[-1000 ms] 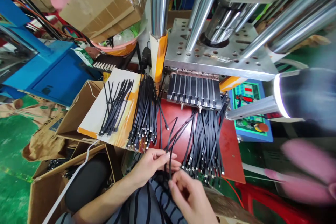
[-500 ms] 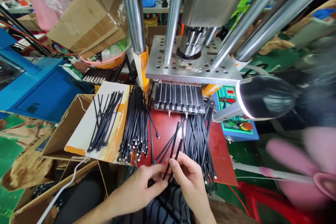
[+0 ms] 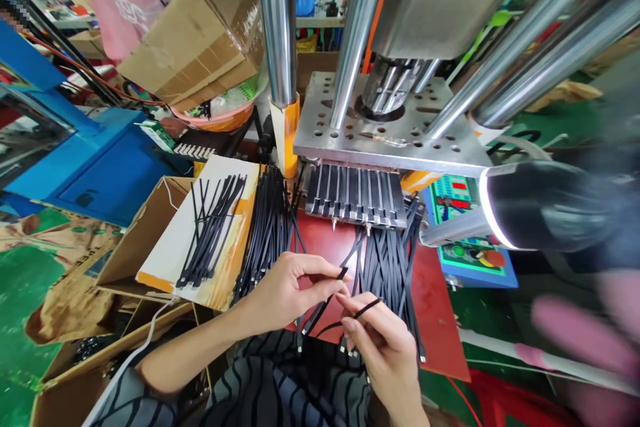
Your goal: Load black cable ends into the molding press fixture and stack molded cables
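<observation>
My left hand [image 3: 290, 290] is closed, thumb and fingertips pinching a flat black cable [image 3: 343, 273] whose end sticks up past them. Just beside it, my right hand [image 3: 387, 340] is closed on another thin black cable [image 3: 369, 307] that crosses its fingers and trails left. The fingertips of both hands nearly meet above the red board [image 3: 440, 320]. Behind my right hand lies a loose pile of black cables [image 3: 383, 263] with small metal tips. A second bundle of cables [image 3: 270, 213] lies to the left, partly hidden by my left hand.
A slotted metal mould [image 3: 355, 197] sits beneath the press plate [image 3: 320, 137]. More cables [image 3: 215, 230] lie on a white board [image 3: 167, 240] at left. A lamp [image 3: 540, 207] and a control box [image 3: 475, 270] stand at right, near a blurred pink fan [image 3: 575, 327].
My left hand has moved up and forward to a cable's end, and my right hand has shifted right with its cable. The two cables are now farther apart. The view has shifted a little.
</observation>
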The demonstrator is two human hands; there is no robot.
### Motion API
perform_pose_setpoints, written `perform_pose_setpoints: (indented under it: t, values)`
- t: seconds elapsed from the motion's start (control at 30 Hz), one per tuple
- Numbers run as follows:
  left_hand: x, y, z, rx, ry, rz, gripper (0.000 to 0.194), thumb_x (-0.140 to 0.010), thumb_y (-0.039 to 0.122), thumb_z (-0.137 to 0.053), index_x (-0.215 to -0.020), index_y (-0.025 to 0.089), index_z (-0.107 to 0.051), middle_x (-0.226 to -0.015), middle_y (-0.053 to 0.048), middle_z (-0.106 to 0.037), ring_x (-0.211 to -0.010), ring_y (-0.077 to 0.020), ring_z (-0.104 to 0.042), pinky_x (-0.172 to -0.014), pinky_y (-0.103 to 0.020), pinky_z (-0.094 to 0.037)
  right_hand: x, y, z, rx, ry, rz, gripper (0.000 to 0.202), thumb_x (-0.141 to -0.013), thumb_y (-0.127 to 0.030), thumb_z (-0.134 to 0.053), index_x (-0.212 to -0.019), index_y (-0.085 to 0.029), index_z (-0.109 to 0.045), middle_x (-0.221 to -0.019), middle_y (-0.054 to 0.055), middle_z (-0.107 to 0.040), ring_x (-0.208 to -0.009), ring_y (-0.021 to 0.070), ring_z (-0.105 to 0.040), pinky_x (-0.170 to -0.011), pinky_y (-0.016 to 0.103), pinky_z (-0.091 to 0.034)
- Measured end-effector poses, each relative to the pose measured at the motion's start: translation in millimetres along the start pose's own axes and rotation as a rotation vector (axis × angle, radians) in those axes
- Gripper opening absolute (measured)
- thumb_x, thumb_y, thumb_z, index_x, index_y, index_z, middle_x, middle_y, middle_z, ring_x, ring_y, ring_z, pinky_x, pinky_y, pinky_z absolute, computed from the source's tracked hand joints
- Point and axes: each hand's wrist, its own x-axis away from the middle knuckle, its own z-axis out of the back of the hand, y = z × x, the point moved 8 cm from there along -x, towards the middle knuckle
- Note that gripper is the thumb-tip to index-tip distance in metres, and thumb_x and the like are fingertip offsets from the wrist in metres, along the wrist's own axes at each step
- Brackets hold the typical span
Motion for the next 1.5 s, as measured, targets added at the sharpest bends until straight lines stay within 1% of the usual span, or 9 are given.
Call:
perform_pose_setpoints:
  t: [0.37, 0.5, 0.67, 0.77, 0.9, 1.0, 1.1, 1.27, 1.5]
  values:
    - [-3, 8, 7.6, -0.121, 0.011, -0.142, 0.031, -0.098, 0.042, -0.065, -0.088, 0.016, -0.08, -0.085, -0.006, -0.07, -0.077, -0.016, -0.063, -0.071, -0.027, -0.05, -37, -25, -16, 0.146, -0.053, 0.063, 0.039, -0.1, -0.032, -0.06, -0.064, -0.02, -0.056, -0.065, -0.002, -0.046, -0.057, 0.0119, -0.042, -0.05, 0.024, -0.033]
    - [-15, 20, 20.0, -0.204, 0.107, -0.219, 0.028, -0.099, 0.036, -0.062, -0.086, 0.015, -0.076, -0.08, -0.004, -0.07, -0.073, -0.0147, -0.062, -0.069, -0.027, -0.049, -22, 8, -34, 0.124, -0.118, -0.037, 0.037, -0.098, -0.035, -0.061, -0.066, -0.021, -0.047, -0.067, -0.003, -0.046, -0.06, 0.0116, -0.043, -0.055, 0.023, -0.035]
    - [-65, 8, 56.2, -0.4, 0.304, -0.382, 0.022, -0.099, 0.03, -0.063, -0.088, 0.015, -0.076, -0.095, -0.008, -0.076, -0.091, -0.0195, -0.07, -0.092, -0.036, -0.055, -1, 47, -48, 0.05, -0.489, -0.337, 0.032, -0.098, -0.042, -0.061, -0.079, -0.018, -0.066, -0.073, 0.0, -0.061, -0.067, 0.0143, -0.056, -0.06, 0.023, -0.044]
    - [-106, -13, 75.3, -0.53, 0.394, -0.457, 0.015, -0.096, 0.023, -0.067, -0.087, 0.015, -0.076, -0.124, -0.012, -0.074, -0.125, -0.0264, -0.064, -0.117, -0.048, -0.044, -42, 29, -24, 0.19, -0.522, -0.259, 0.037, -0.096, -0.047, -0.066, -0.072, -0.018, -0.067, -0.068, -0.001, -0.059, -0.067, 0.0145, -0.052, -0.061, 0.024, -0.041]
    - [-150, -36, 96.4, -0.526, 0.471, -0.378, 0.013, -0.098, 0.021, -0.063, -0.096, 0.013, -0.073, -0.121, -0.014, -0.072, -0.122, -0.0265, -0.066, -0.111, -0.044, -0.051, -135, 1, 3, 0.231, -0.377, -0.126, 0.046, -0.088, -0.059, -0.071, -0.067, -0.019, -0.066, -0.06, -0.002, -0.054, -0.058, 0.0131, -0.045, -0.055, 0.026, -0.036]
    - [-149, -38, 104.6, -0.514, 0.506, -0.368, 0.026, -0.103, 0.023, -0.054, -0.125, 0.012, -0.064, -0.128, -0.017, -0.07, -0.124, -0.0254, -0.067, -0.108, -0.042, -0.054, -192, -3, 0, 0.165, -0.303, -0.077, 0.049, -0.083, -0.065, -0.073, -0.068, -0.019, -0.067, -0.059, -0.002, -0.056, -0.057, 0.0129, -0.047, -0.055, 0.026, -0.039]
    - [-124, -33, 99.3, -0.62, 0.417, -0.47, 0.039, -0.105, 0.027, -0.051, -0.141, 0.013, -0.053, -0.145, -0.019, -0.062, -0.137, -0.0252, -0.059, -0.116, -0.043, -0.049, -227, 2, -9, 0.155, -0.279, -0.034, 0.052, -0.079, -0.069, -0.074, -0.069, -0.018, -0.067, -0.058, -0.003, -0.054, -0.055, 0.0116, -0.045, -0.054, 0.025, -0.04]
    - [-79, -34, 75.7, -0.905, 0.057, -0.744, 0.035, -0.102, 0.024, -0.054, -0.134, 0.016, -0.064, -0.144, -0.014, -0.065, -0.14, -0.0255, -0.057, -0.118, -0.047, -0.049, -249, 19, -17, 0.209, -0.288, -0.042, 0.053, -0.077, -0.07, -0.073, -0.07, -0.018, -0.067, -0.06, -0.002, -0.058, -0.051, 0.0111, -0.046, -0.049, 0.025, -0.04]
    - [-87, -41, 63.8, -1.193, -0.025, -0.722, 0.035, -0.103, 0.021, -0.052, -0.135, 0.014, -0.064, -0.149, -0.016, -0.062, -0.143, -0.0291, -0.055, -0.112, -0.049, -0.052, -256, 29, -11, 0.246, -0.156, 0.028, 0.042, -0.084, -0.06, -0.068, -0.079, -0.017, -0.068, -0.07, 0.002, -0.065, -0.05, 0.0124, -0.05, -0.046, 0.026, -0.043]
